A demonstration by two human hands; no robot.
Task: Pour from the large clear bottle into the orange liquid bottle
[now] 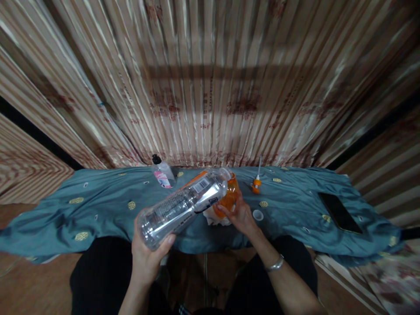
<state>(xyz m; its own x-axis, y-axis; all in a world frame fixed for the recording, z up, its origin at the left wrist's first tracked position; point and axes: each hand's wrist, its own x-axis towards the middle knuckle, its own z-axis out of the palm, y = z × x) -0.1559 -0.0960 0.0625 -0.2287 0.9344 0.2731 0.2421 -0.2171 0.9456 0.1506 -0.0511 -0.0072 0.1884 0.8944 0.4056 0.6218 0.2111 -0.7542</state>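
My left hand [147, 253] is closed around the base of a large clear plastic bottle [177, 212]. The bottle is tilted, its neck pointing up and right, with its mouth at the top of an orange see-through bottle [232, 192]. Whether the two rims touch, I cannot tell. Around the orange bottle's side, my right hand [241, 215] is wrapped. Beneath that bottle lies a crumpled white tissue or cloth [215, 220]. An orange pump top [256, 186] with a thin tube rests to the right, and a small clear round cap [258, 215] lies nearer my right wrist.
A clear bottle with a black cap and pink label [163, 174] stands at the back left. On the right lies a dark phone [339, 212]. A teal patterned cloth [108, 205] covers the narrow table, with striped curtains [203, 87] hanging behind it.
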